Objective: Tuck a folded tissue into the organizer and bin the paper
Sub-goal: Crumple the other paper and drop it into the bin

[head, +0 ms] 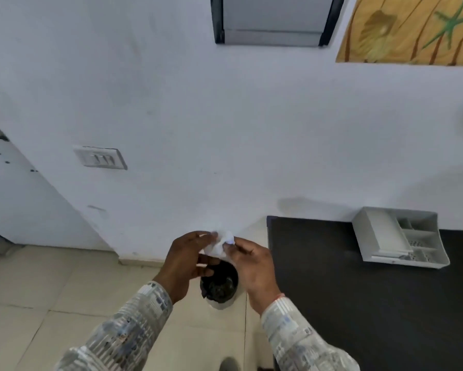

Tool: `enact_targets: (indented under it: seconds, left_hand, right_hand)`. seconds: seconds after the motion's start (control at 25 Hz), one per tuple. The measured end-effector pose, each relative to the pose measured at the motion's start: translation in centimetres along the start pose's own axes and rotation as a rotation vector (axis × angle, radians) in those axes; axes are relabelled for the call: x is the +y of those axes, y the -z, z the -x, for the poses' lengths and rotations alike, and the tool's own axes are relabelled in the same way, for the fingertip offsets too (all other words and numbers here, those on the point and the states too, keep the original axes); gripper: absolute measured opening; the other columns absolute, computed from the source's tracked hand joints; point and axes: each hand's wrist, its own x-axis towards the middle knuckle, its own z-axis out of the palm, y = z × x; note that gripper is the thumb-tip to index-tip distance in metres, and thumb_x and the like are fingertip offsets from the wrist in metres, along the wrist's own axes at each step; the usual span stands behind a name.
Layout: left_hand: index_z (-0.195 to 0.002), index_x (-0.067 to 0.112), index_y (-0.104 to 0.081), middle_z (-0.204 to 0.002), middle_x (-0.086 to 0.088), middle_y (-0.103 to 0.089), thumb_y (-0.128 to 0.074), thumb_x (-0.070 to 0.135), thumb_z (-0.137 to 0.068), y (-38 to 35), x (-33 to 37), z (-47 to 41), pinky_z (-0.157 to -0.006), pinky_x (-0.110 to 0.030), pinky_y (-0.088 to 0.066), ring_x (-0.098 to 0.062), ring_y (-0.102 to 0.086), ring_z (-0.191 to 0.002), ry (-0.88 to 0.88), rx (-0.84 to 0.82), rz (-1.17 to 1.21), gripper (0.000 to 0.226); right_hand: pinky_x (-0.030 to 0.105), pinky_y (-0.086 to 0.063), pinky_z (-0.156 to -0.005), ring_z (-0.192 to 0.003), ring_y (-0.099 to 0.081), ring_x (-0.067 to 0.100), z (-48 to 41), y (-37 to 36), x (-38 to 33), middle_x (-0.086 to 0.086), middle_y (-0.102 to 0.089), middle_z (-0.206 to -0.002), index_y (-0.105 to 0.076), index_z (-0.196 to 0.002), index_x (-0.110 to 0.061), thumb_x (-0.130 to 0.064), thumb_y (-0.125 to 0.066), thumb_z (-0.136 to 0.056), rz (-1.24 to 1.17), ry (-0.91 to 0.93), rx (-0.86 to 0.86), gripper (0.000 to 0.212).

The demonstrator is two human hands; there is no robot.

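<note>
Head view: left hand (183,259) and right hand (251,266) in shared grip on crumpled paper (218,243) above bin (219,286).

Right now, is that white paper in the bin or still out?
Out: the crumpled paper is pinched between both hands above the bin.

A switch plate (99,157) and a painting (409,28) hang on the white wall (225,116).

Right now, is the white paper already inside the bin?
No: both the left hand and right hand pinch the crumpled white paper above the bin.
</note>
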Motion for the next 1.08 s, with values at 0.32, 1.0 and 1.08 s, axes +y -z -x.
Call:
enact_targets:
  seconds: [0.32, 1.0, 1.08]
  left_hand:
    - [-0.113, 0.009, -0.077, -0.11, -0.009, -0.077, -0.072, 0.048, -0.097, 3.6, -3.5, -15.0, -0.067, -0.039, -0.058, -0.03, -0.071, -0.083, 0.214, -0.013, -0.083, 0.042]
    - [-0.101, 0.021, -0.072, -0.102, -0.001, -0.069, -0.076, 0.039, -0.096, 10.3, -34.1, -47.1, -0.074, -0.039, -0.055, -0.021, -0.065, -0.086, 0.52, -0.086, -0.334, 0.019]
    - [-0.101, 0.021, -0.072, -0.102, -0.001, -0.068, -0.075, 0.04, -0.096, 10.9, -36.7, -48.4, -0.074, -0.038, -0.055, -0.02, -0.064, -0.085, 0.53, -0.083, -0.358, 0.019]
  right_hand:
    - [0.019, -0.055, -0.083, -0.092, -0.074, 0.012, -10.3, -3.3, 8.1, -0.002, -0.084, -0.099, -0.085, -0.102, -0.014, -0.014, -0.082, -0.089, -0.083, -0.293, 0.261, 0.014]
    - [0.028, -0.046, -0.101, -0.125, -0.065, 0.034, -27.0, -10.5, 50.8, 0.012, -0.072, -0.133, -0.076, -0.123, -0.016, -0.03, -0.062, -0.098, 0.526, -0.782, 0.214, 0.033]
    - [0.033, -0.044, -0.113, -0.134, -0.059, 0.034, -27.1, -11.0, 53.1, 0.012, -0.065, -0.145, -0.07, -0.134, -0.018, -0.026, -0.059, -0.101, 0.478, -0.799, 0.164, 0.036]
